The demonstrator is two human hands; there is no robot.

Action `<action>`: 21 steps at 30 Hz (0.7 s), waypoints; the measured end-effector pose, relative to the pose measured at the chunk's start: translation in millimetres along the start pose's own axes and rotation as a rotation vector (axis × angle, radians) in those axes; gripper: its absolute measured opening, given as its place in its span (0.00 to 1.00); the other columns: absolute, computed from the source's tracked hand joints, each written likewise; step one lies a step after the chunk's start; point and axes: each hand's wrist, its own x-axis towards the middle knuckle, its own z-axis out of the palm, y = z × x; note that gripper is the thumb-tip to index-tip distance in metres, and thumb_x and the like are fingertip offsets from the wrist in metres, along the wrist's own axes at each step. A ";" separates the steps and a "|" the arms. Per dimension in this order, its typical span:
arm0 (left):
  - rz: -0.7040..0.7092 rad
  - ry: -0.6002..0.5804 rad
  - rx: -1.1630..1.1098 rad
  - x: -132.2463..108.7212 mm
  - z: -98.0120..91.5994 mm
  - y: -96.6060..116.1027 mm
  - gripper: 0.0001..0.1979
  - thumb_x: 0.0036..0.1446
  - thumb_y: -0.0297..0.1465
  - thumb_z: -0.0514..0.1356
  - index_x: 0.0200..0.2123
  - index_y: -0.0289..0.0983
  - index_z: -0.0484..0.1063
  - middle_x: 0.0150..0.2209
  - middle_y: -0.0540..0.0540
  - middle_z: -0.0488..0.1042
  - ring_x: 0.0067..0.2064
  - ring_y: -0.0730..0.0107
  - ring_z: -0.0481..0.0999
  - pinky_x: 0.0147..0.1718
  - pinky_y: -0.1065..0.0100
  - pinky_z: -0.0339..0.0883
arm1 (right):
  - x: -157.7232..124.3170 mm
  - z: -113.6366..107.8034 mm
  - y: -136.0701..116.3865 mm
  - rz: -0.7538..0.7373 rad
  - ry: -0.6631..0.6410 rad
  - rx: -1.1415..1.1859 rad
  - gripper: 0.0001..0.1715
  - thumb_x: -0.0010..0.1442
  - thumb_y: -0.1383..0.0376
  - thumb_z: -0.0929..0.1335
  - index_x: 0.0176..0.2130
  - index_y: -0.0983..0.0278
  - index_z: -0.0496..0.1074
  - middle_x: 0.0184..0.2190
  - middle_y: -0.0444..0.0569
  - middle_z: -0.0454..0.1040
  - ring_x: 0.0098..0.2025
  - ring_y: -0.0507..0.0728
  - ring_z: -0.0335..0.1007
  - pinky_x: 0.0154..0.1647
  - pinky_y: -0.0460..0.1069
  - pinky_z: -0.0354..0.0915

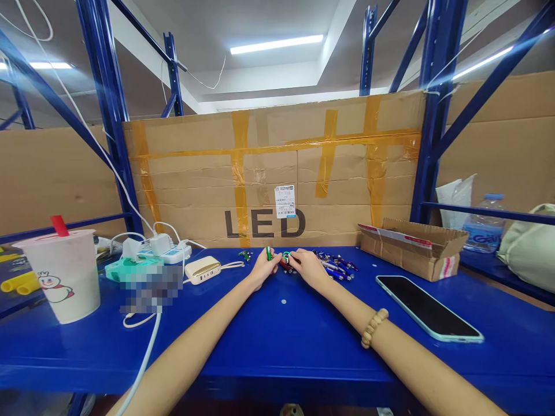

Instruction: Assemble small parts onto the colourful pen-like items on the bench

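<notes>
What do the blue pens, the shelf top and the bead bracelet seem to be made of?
The blue pens have glossy barrels, which could be lacquered metal or plastic; they are too small to tell. The shelf top looks like painted steel, with a smooth, glossy blue coat matching the rack uprights. The bead bracelet looks like wood, with matte tan round beads, though plastic is possible.

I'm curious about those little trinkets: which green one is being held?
The small green cylinder pinched upright in the left hand; the other green pieces lie in a small heap on the blue shelf, untouched.
</notes>
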 end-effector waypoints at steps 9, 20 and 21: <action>-0.046 -0.056 -0.107 -0.2 -2.4 3.3 0.21 0.43 0.42 0.61 0.25 0.38 0.51 0.23 0.53 0.67 0.15 0.85 0.59 0.14 0.77 0.46 | -0.5 1.5 0.6 -0.027 0.095 0.109 0.15 0.59 0.67 0.59 0.27 0.66 0.70 0.24 0.46 0.67 0.26 0.50 0.62 0.29 0.43 0.54; -0.069 0.016 -0.136 -1.6 -0.8 7.2 0.17 0.46 0.41 0.58 0.25 0.36 0.55 0.24 0.51 0.70 0.14 0.85 0.60 0.13 0.78 0.48 | -0.8 2.3 -0.9 -0.057 0.073 0.121 0.19 0.60 0.63 0.58 0.26 0.65 0.71 0.23 0.45 0.67 0.26 0.50 0.62 0.28 0.44 0.54; -0.072 0.050 -0.133 -0.7 -1.3 6.4 0.15 0.48 0.40 0.57 0.25 0.36 0.56 0.24 0.51 0.69 0.14 0.85 0.59 0.13 0.78 0.48 | -1.3 1.9 -1.7 -0.059 0.042 0.089 0.19 0.60 0.62 0.58 0.26 0.65 0.71 0.23 0.45 0.67 0.26 0.50 0.62 0.27 0.44 0.54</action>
